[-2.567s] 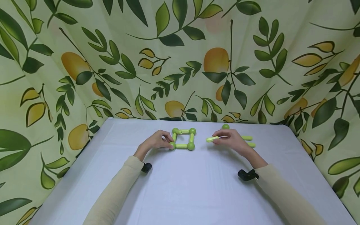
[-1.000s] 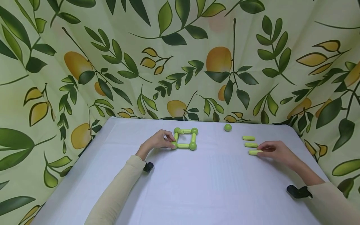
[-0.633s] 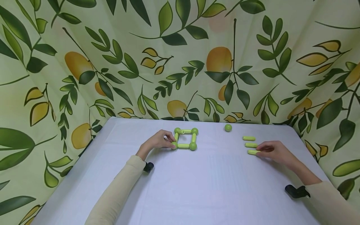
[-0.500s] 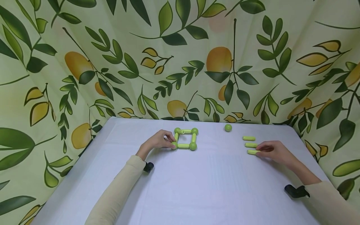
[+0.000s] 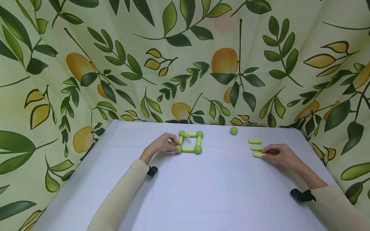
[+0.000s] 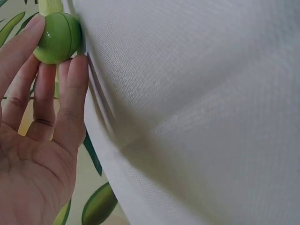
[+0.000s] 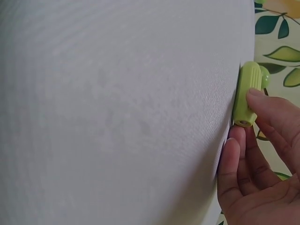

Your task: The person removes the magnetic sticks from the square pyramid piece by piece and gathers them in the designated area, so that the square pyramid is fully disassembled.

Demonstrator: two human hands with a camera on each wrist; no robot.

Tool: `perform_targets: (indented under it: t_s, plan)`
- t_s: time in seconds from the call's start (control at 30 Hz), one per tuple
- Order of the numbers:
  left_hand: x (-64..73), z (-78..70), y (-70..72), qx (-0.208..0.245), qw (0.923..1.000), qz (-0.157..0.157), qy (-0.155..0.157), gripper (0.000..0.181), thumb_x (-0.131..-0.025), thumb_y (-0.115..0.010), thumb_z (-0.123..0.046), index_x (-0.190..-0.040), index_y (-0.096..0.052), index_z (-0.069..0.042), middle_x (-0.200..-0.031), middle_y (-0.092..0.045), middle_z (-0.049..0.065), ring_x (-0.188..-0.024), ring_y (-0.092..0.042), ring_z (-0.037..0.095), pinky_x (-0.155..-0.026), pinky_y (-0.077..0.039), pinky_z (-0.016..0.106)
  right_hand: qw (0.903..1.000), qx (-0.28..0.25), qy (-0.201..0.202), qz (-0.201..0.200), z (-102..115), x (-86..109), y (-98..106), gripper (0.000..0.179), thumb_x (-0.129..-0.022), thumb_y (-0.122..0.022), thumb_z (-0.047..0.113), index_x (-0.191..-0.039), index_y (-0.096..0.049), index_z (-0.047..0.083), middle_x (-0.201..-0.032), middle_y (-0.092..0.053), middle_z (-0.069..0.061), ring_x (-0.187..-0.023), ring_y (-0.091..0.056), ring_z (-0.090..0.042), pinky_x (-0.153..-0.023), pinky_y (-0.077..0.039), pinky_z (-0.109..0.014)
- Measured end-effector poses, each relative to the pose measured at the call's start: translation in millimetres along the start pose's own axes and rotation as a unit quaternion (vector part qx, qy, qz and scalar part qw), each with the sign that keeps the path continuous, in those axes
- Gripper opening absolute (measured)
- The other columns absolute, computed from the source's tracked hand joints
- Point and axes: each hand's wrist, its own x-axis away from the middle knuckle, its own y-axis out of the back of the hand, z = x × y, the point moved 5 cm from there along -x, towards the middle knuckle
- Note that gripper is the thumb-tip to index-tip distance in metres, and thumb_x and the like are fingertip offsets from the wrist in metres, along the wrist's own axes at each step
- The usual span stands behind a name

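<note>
A square frame of light green rods and darker green balls lies on the white table, its front rod (image 5: pixel 188 149) facing me. My left hand (image 5: pixel 163 143) pinches the ball (image 6: pixel 57 40) at the frame's front left corner between thumb and fingers. Over on the right, my right hand (image 5: pixel 280 155) pinches one end of a short ribbed green rod (image 7: pixel 246 93), which lies against the tablecloth. Just behind it are two more loose rods: a middle rod (image 5: pixel 256 148), partly behind my fingers, and a far rod (image 5: pixel 255 141).
A loose green ball (image 5: pixel 234 130) sits near the table's back edge, between the frame and the rods. Behind the white-covered table (image 5: pixel 185 192) hangs a leaf-and-fruit patterned curtain (image 5: pixel 185 64). A black wrist camera (image 5: pixel 302 195) is strapped at my right sleeve.
My right hand has carried the rod from beside the frame to the right, down in front of the other two, then shifted it slightly left. My left hand stays on the corner ball.
</note>
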Motion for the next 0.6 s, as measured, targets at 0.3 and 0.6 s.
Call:
perform_targets:
  t_s: [0.3,0.6]
  plan:
    - [-0.8,0.5,0.0,-0.001,1.0,-0.001,-0.005,0.018,-0.08,-0.089,-0.008,-0.092,-0.075,-0.008,-0.095,-0.067,0.0,-0.091,-0.059,0.02,-0.081,-0.049,0.032,1.0,0.005,0.0,-0.002,1.0,-0.5,-0.6,0.018,-0.085,-0.082,0.005,-0.102,-0.075,0.0,-0.102,-0.07,-0.013,-0.088,-0.062,-0.024,-0.071,-0.052,-0.021]
    - [1.5,-1.6,-0.9,0.001,1.0,-0.004,-0.003,0.018,-0.08,-0.088,-0.007,-0.092,-0.076,-0.009,-0.094,-0.067,0.0,-0.089,-0.059,0.017,-0.081,-0.049,0.031,0.9998,-0.01,-0.012,-0.013,2.4,1.3,7.9,0.028,-0.09,-0.08,0.019,-0.11,-0.073,0.0,-0.103,-0.07,-0.011,-0.089,-0.062,-0.021,-0.07,-0.053,-0.023]
